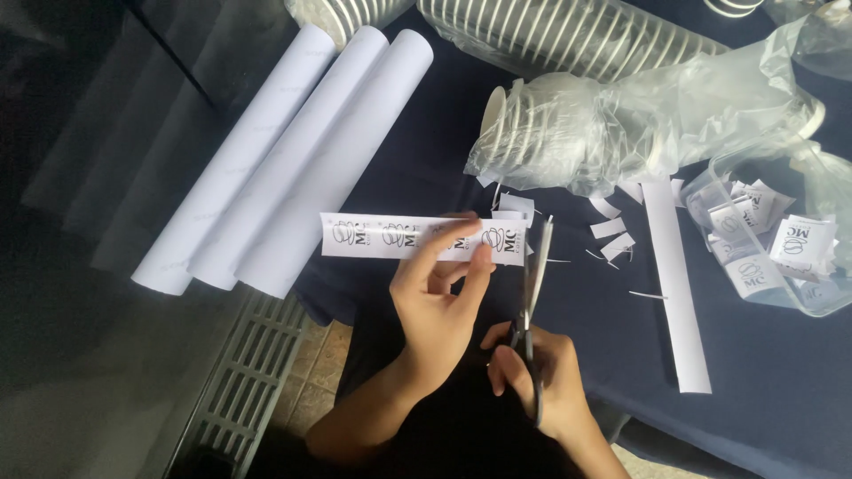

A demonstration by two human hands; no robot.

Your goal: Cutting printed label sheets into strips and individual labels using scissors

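Observation:
My left hand (439, 306) pinches a long white paper strip (373, 238) printed with a row of black logos, holding it flat and level above the dark blue tablecloth. My right hand (541, 377) grips a pair of scissors (535, 284) by the handles, blades pointing away from me. The blades sit at the strip's right end, beside the last logo. Small cut paper scraps (612, 235) lie on the cloth just right of the scissors.
Three white paper rolls (293, 151) lie at the left. Stacks of paper cups in plastic wrap (568, 115) fill the back. A clear plastic container (781, 248) at right holds cut logo pieces. A blank white strip (679, 293) lies near it. A floor grate (248, 381) shows below left.

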